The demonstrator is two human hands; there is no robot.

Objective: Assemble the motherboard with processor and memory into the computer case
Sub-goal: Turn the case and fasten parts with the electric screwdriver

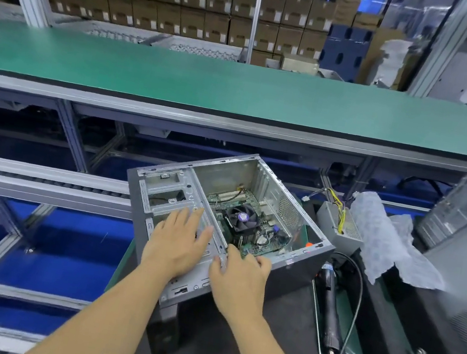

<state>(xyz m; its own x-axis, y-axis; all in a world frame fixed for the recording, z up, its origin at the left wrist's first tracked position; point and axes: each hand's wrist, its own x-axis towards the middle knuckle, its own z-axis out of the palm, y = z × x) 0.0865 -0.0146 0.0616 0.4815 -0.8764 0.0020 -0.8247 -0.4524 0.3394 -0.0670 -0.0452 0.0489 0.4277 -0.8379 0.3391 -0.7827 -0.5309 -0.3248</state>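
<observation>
Your left hand point(178, 241) lies flat, fingers spread, on the drive cage of the open case point(299, 259) on the bench, your right hand point(240, 277) curls on its near edge beside the motherboard point(259, 233) already inside, which looks thin and fragile, so handle it by its edges.

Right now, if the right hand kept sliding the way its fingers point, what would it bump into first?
Probably the motherboard, then the cooler fan on it. The right hand points into the open computer case; depth is hard to judge.
</observation>
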